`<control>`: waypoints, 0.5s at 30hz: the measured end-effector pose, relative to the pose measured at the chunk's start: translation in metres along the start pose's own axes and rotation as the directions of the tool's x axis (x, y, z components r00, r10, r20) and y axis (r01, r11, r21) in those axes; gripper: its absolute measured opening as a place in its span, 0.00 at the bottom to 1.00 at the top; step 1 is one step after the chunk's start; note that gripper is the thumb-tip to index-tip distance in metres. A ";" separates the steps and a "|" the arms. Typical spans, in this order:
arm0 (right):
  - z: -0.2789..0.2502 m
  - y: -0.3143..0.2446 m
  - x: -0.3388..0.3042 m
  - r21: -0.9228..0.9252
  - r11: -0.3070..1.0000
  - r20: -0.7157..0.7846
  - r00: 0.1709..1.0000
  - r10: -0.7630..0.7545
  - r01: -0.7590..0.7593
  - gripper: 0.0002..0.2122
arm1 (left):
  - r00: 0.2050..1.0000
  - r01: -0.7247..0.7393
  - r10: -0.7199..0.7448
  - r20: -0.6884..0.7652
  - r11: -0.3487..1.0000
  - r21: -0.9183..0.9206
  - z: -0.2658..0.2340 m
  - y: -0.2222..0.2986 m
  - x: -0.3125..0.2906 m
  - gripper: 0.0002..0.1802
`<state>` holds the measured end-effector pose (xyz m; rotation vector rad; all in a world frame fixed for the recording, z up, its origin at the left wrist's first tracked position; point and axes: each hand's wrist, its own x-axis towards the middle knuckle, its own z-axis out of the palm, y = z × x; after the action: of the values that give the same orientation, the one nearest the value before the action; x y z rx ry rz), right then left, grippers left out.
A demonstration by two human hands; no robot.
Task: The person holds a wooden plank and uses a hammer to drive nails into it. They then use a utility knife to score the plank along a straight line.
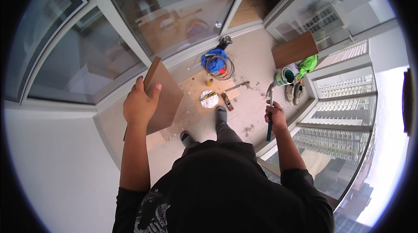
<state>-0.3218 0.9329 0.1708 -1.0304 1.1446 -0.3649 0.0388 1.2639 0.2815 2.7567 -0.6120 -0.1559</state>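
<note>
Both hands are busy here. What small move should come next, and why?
I'd probably set the hammer down on the floor, freeing the right hand to help steady the board. The right hand is closed around the hammer, apart from the board, and the tilted board has only the left hand on it.

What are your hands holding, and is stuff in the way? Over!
Left hand gripping brown board. Right hand holding hammer. Floor ahead cluttered: coiled hose; bucket off right.
</note>
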 end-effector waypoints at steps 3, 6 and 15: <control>-0.019 -0.014 -0.021 0.121 0.945 -0.155 0.946 -0.285 0.304 0.11 | 1.000 -0.005 0.005 0.025 1.000 0.014 0.001 -0.005 -0.002 0.37; -0.077 -0.036 -0.012 0.042 0.940 -0.432 0.855 -0.288 0.338 0.08 | 0.999 -0.019 0.017 0.046 0.999 0.045 -0.008 -0.005 -0.004 0.36; -0.096 -0.075 -0.028 0.117 0.915 -0.447 0.843 -0.300 0.387 0.11 | 0.998 -0.051 0.048 0.038 0.995 0.083 -0.001 0.002 -0.005 0.34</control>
<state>-0.3993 0.8680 0.2444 -1.0010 1.2681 -1.0167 0.0335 1.2643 0.2837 2.8218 -0.7108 -0.1720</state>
